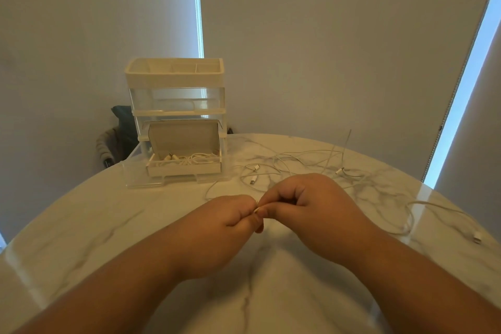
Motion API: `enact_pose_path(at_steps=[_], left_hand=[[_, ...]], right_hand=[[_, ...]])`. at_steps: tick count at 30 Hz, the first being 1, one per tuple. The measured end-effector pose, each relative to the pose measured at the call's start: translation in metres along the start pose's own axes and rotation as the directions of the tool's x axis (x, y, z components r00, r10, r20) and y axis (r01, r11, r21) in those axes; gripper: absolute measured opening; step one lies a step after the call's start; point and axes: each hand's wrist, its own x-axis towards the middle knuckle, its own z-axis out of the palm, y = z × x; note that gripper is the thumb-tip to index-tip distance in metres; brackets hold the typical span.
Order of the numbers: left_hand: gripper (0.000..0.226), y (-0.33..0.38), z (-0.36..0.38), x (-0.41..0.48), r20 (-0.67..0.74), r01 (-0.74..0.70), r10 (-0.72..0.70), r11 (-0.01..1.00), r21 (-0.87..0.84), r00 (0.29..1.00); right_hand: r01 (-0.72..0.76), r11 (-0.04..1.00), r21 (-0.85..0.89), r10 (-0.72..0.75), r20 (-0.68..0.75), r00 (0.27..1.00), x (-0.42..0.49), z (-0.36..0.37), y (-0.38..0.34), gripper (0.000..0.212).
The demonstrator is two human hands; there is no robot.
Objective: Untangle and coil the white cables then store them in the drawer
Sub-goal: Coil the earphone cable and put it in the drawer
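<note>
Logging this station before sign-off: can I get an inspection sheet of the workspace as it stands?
Surface: marble table, round edge.
Job's things: organizer with bottom drawer open; box in it, lid up, holds coiled cables.
Clutter: nothing seen.
Hands: left hand and right hand meet at centre, fingers of both pinching a white cable end.
Cables: tangle right of the organizer; one loose cable near the right edge.
Surroundings: chair with dark clothing behind the table; blinds drawn.

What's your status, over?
Left hand, right hand pinch one white cable end. Tangled cables loose on table beyond. Bottom drawer open, cable inside. Nothing blocking.
</note>
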Motion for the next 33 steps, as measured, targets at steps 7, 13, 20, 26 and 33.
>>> enact_pose_path(at_steps=[7, 13, 20, 26, 33], left_hand=[[0.037, 0.001, -0.002, -0.003, -0.001, 0.031, -0.031, 0.982, -0.186, 1.0], [0.043, 0.007, -0.006, -0.007, -0.002, 0.065, -0.069, 0.953, -0.297, 0.998], [0.047, 0.012, -0.008, -0.009, -0.058, 0.095, -0.145, 0.851, -0.516, 0.988], [0.047, 0.009, -0.006, -0.006, -0.075, 0.035, -0.135, 0.669, -0.742, 0.988], [0.046, 0.014, -0.006, -0.006, -0.1, -0.039, -0.106, 0.47, -0.882, 0.989]], right_hand=[[0.001, 1.0, 0.023, 0.0, -0.054, 0.999, 0.003, -0.003, 0.005, 0.013], [0.048, 0.998, 0.048, -0.041, -0.139, 0.989, 0.005, -0.001, 0.01, 0.015], [0.086, 0.996, 0.012, -0.083, -0.182, 0.98, 0.005, 0.007, 0.01, 0.015], [0.118, 0.989, -0.089, -0.137, -0.257, 0.957, 0.007, 0.018, 0.01, 0.019], [0.233, 0.959, -0.162, -0.262, -0.198, 0.944, 0.004, 0.03, 0.005, 0.038]])
